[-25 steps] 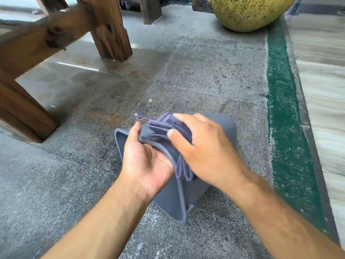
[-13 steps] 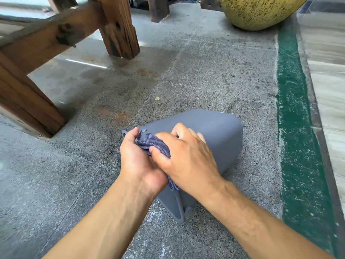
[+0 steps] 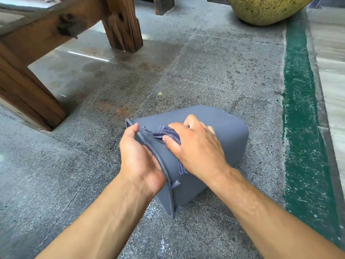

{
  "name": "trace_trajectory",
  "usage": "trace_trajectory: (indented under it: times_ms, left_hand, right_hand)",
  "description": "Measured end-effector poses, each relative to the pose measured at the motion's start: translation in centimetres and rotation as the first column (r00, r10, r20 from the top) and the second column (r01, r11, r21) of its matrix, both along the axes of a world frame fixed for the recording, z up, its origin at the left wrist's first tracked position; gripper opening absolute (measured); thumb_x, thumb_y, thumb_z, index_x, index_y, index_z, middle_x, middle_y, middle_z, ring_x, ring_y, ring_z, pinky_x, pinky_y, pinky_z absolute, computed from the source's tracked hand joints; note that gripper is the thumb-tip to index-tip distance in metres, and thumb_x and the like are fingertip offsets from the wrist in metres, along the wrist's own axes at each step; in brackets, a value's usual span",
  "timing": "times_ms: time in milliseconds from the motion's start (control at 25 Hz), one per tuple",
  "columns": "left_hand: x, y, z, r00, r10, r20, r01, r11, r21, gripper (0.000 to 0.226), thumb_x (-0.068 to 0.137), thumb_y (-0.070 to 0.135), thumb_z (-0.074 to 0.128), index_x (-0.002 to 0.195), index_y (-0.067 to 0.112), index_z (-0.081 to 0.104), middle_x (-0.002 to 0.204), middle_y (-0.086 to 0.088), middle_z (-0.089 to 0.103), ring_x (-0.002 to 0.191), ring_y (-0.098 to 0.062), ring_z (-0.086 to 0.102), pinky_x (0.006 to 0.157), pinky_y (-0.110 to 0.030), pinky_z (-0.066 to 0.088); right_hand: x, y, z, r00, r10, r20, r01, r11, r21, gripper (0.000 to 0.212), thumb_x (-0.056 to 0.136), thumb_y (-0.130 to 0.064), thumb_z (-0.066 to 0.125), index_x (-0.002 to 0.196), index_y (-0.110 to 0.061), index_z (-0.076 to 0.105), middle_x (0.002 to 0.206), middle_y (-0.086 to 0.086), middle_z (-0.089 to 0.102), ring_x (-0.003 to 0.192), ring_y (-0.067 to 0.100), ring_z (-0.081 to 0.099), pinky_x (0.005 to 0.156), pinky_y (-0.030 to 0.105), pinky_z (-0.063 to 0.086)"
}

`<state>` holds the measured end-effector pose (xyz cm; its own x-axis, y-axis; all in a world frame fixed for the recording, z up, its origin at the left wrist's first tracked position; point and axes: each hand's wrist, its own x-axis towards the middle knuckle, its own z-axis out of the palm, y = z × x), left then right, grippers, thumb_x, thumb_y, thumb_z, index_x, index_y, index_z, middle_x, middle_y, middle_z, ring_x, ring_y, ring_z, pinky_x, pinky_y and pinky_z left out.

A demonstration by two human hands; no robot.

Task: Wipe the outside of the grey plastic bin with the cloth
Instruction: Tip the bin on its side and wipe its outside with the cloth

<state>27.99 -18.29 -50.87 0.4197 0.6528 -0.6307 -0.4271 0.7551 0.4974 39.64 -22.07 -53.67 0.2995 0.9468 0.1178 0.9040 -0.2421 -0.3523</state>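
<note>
The grey plastic bin (image 3: pixel 229 135) lies on its side on the stone floor, its open rim turned toward me and to the left. My left hand (image 3: pixel 139 157) grips that rim, thumb along the rim's outer edge, fingers hidden inside the opening. My right hand (image 3: pixel 196 146) grips a bunched purple-grey cloth (image 3: pixel 164 132) and presses it on the bin's upper outer wall, just behind the rim. A strip of cloth hangs below my right palm.
Heavy wooden furniture legs (image 3: pixel 123 25) and beams (image 3: pixel 28 85) stand at the upper left. A large speckled yellow pot (image 3: pixel 267 8) sits at the top right. A green painted strip (image 3: pixel 300 109) and pale paving border the floor on the right.
My right hand has slid the cloth from over the rim onto the outer wall. The left hand keeps its hold on the rim, and the bin shows more of its side.
</note>
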Motion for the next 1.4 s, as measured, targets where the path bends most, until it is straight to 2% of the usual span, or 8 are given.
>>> trace_trajectory:
  times_ms: [320, 520, 640, 840, 960, 1280, 1400]
  left_hand:
    - [0.2, -0.4, 0.2, 0.976, -0.067, -0.206, 0.076, 0.996, 0.036, 0.059, 0.095, 0.051, 0.041, 0.120, 0.011, 0.075, 0.108, -0.017, 0.079, 0.103, -0.037, 0.074, 0.095, -0.047, 0.054]
    - [0.6, -0.3, 0.3, 0.947, -0.073, -0.313, 0.096, 0.994, 0.057, 0.046, 0.098, 0.043, 0.042, 0.110, 0.012, 0.074, 0.091, -0.014, 0.081, 0.077, -0.030, 0.078, 0.075, -0.037, 0.057]
    - [0.7, -0.1, -0.1, 0.928, -0.064, -0.366, 0.089, 0.995, 0.052, 0.042, 0.098, 0.037, 0.047, 0.123, 0.014, 0.070, 0.099, -0.012, 0.081, 0.090, -0.030, 0.077, 0.078, -0.041, 0.059]
    - [0.9, 0.3, -0.7, 0.909, -0.052, -0.414, 0.085, 0.994, 0.062, 0.036, 0.099, 0.034, 0.053, 0.124, 0.015, 0.070, 0.105, -0.010, 0.080, 0.095, -0.030, 0.077, 0.077, -0.042, 0.060]
    - [0.9, 0.2, -1.1, 0.901, -0.036, -0.431, 0.081, 0.993, 0.086, 0.035, 0.099, 0.034, 0.056, 0.123, 0.013, 0.070, 0.105, -0.009, 0.080, 0.094, -0.030, 0.077, 0.080, -0.045, 0.060]
    - [0.6, 0.1, -1.6, 0.890, -0.011, -0.456, 0.078, 0.989, 0.128, 0.032, 0.099, 0.035, 0.061, 0.118, 0.012, 0.071, 0.099, -0.005, 0.082, 0.082, -0.023, 0.079, 0.072, -0.039, 0.060]
    - [0.4, 0.3, -1.7, 0.883, -0.027, -0.469, 0.104, 0.985, 0.140, 0.034, 0.099, 0.036, 0.060, 0.120, 0.012, 0.070, 0.102, -0.005, 0.081, 0.088, -0.025, 0.078, 0.083, -0.043, 0.060]
  right_hand:
    - [3.1, 0.4, -1.5, 0.994, -0.081, -0.077, 0.079, 0.997, -0.023, 0.038, 0.096, -0.054, 0.050, 0.126, -0.035, 0.063, 0.098, -0.003, 0.042, 0.106, 0.026, 0.056, 0.096, 0.041, 0.039]
    - [5.4, 0.6, -2.8, 0.980, -0.150, -0.129, 0.148, 0.989, -0.024, 0.037, 0.097, -0.053, 0.051, 0.126, -0.035, 0.063, 0.108, 0.002, 0.052, 0.109, 0.028, 0.057, 0.099, 0.042, 0.040]
    - [6.6, 0.2, -3.7, 0.971, -0.182, -0.153, 0.179, 0.983, -0.035, 0.038, 0.098, -0.052, 0.051, 0.129, -0.032, 0.061, 0.113, 0.004, 0.054, 0.110, 0.029, 0.057, 0.098, 0.042, 0.043]
    - [8.1, -0.1, -5.4, 0.945, -0.254, -0.204, 0.253, 0.967, -0.033, 0.035, 0.097, -0.054, 0.051, 0.121, -0.031, 0.061, 0.108, 0.004, 0.052, 0.101, 0.036, 0.061, 0.091, 0.043, 0.049]
    - [9.1, -0.1, -6.1, 0.929, -0.291, -0.230, 0.290, 0.956, -0.039, 0.033, 0.096, -0.056, 0.050, 0.118, -0.033, 0.059, 0.105, 0.004, 0.052, 0.097, 0.037, 0.062, 0.088, 0.046, 0.052]
    - [11.2, -0.8, -8.1, 0.859, -0.426, -0.283, 0.422, 0.903, -0.080, 0.032, 0.099, -0.051, 0.051, 0.122, -0.030, 0.057, 0.110, 0.006, 0.051, 0.092, 0.032, 0.060, 0.082, 0.041, 0.050]
    - [12.1, -1.4, -9.0, 0.830, -0.479, -0.286, 0.477, 0.875, -0.081, 0.033, 0.099, -0.051, 0.050, 0.123, -0.029, 0.057, 0.111, 0.008, 0.052, 0.086, 0.030, 0.055, 0.081, 0.041, 0.050]
